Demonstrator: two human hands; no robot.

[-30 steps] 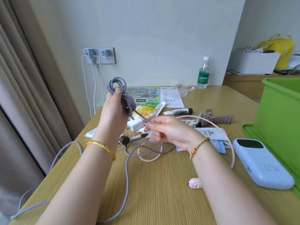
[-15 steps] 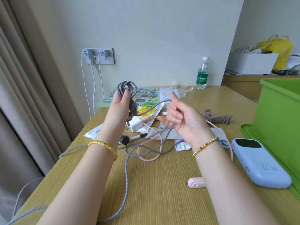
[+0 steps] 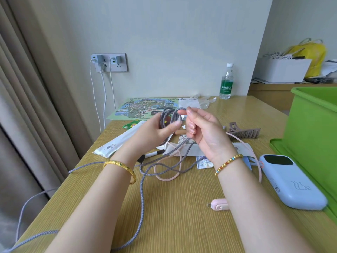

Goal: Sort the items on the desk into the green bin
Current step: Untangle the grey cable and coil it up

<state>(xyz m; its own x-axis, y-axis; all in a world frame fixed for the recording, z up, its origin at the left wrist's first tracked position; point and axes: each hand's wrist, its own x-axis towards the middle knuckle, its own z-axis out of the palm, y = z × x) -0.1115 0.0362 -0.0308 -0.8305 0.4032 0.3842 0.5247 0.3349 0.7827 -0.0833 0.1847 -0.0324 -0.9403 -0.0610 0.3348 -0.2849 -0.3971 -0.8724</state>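
over the desk (image 3: 182,207), hands (image 3: 184,130) grip cable (image 3: 170,115).

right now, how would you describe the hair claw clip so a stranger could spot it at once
Start at the green bin on the right of the desk. Just to its left, beyond the pale blue power bank, lies the hair claw clip. It is the only taupe-brown thing with a row of curved teeth.

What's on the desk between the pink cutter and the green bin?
In the head view, the blue power bank lies between the pink cutter and the green bin.
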